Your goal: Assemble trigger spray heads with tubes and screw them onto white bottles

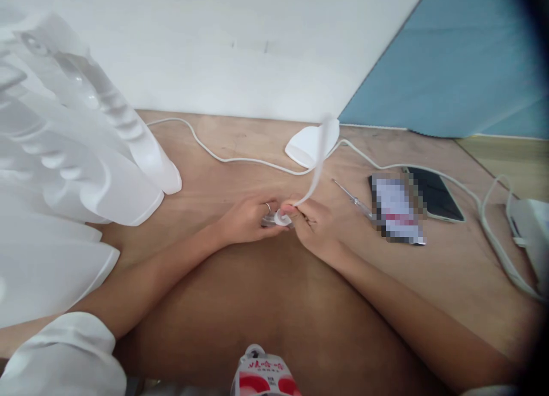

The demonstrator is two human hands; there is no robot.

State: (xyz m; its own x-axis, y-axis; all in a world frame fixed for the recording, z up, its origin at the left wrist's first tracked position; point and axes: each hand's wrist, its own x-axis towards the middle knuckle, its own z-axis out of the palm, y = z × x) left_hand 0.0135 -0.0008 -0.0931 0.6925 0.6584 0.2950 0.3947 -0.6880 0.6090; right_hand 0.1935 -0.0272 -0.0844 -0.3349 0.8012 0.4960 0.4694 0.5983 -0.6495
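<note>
Both hands meet at the middle of the wooden surface (257, 304). The left hand (246, 218) and right hand (315, 227) pinch a small roll of white tape (282, 217), its strip rising upward; a screwdriver (354, 200) lies near the right hand.

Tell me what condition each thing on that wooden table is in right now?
Left hand: closed on a small metal part.
Right hand: pinching a roll of white tape, a strip pulled up from it.
Screwdriver: lying flat, untouched.
Phone: lying flat, screen dark.
White cable: slack, trailing across the table.
Fan blades: lying at the left, apart from the hands.
</note>
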